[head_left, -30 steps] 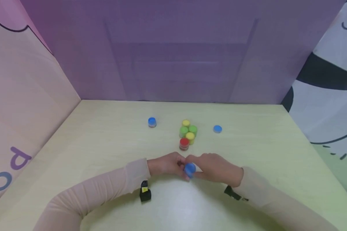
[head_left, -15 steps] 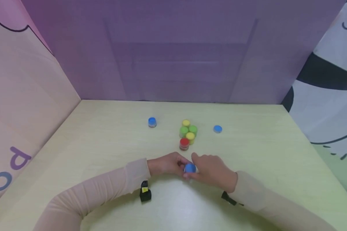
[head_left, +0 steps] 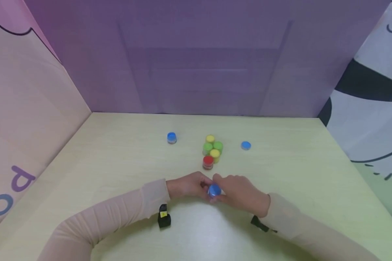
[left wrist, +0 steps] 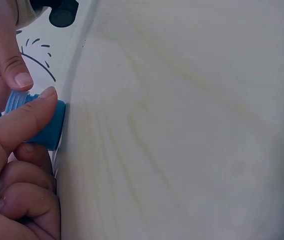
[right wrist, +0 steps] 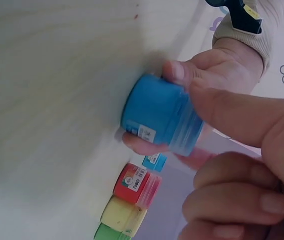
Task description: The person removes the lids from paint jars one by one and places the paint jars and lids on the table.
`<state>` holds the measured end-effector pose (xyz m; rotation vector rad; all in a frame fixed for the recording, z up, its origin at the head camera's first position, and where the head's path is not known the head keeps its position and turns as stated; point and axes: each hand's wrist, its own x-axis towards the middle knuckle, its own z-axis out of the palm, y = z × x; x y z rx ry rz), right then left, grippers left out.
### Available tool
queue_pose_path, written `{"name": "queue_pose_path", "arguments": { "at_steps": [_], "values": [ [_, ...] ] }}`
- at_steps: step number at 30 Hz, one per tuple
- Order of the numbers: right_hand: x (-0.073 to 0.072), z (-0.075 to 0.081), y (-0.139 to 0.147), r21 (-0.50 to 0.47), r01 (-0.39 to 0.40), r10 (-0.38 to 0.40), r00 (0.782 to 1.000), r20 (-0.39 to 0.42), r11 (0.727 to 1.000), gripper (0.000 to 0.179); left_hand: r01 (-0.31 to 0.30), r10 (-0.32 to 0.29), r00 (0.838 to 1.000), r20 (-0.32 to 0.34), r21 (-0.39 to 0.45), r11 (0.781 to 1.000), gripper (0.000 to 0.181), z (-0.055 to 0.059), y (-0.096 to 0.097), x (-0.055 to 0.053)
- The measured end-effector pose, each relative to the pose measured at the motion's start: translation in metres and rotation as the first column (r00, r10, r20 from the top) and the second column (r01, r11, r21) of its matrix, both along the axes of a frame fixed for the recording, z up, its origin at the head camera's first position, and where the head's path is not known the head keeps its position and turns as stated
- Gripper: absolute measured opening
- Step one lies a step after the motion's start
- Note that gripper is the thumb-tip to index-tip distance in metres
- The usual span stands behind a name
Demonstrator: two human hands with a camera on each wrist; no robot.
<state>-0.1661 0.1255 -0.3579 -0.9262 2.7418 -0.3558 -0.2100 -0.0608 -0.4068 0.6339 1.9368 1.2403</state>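
Note:
Just in front of the person, both hands meet at a small blue jar (head_left: 214, 190) with a ridged, translucent upper part. The left hand (head_left: 188, 186) grips its side, thumb across the blue body (left wrist: 51, 127) in the left wrist view. From the other side, the right hand (head_left: 243, 193) pinches the ridged part (right wrist: 186, 127) between thumb and forefinger; its other fingers are curled in the right wrist view. A white label shows on the jar's side. Beyond the hands stands a red jar (head_left: 208, 162), behind it a tight group of yellow jars (head_left: 215, 155) and green jars (head_left: 208, 148).
Another blue jar (head_left: 171, 138) stands at the back left. At the back right lies a flat blue disc (head_left: 246, 145). A purple panel (head_left: 199, 72) closes off the far edge of the pale tabletop (head_left: 124, 152), with printed panels on both sides.
The right hand has shifted slightly at the jar; its forefinger, lifted half a second ago, is back against the jar. The left hand and the jars on the table have stayed in place.

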Motion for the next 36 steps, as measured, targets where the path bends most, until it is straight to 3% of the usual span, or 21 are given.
{"name": "queue_pose_path", "arguments": {
  "at_steps": [14, 20, 22, 29, 36],
  "values": [
    [-0.002, 0.0, 0.009, -0.045, -0.109, 0.11, 0.994, 0.011, 0.993, 0.029, -0.032, 0.032, 0.999, 0.031, -0.008, 0.999, 0.026, 0.001, 0.0, 0.0],
    [0.0, -0.002, 0.008, -0.096, -0.127, 0.127, 0.992, -0.009, 0.987, 0.038, -0.031, 0.031, 0.999, 0.009, -0.015, 0.999, 0.021, -0.001, 0.0, -0.002],
    [0.001, -0.003, 0.006, -0.103, -0.111, 0.107, 0.994, -0.035, 0.989, 0.038, -0.027, 0.027, 1.0, 0.008, -0.017, 0.999, 0.021, -0.001, 0.0, -0.002],
    [0.004, -0.006, 0.001, -0.056, 0.055, -0.061, 0.993, -0.104, 0.997, 0.042, -0.004, 0.004, 1.0, 0.008, -0.006, 1.0, 0.025, -0.002, 0.0, -0.002],
    [0.004, -0.007, -0.001, -0.042, 0.074, -0.078, 0.994, -0.083, 0.996, 0.041, -0.008, 0.008, 1.0, -0.004, -0.013, 1.0, 0.026, -0.001, 0.0, -0.001]
  ]
}}
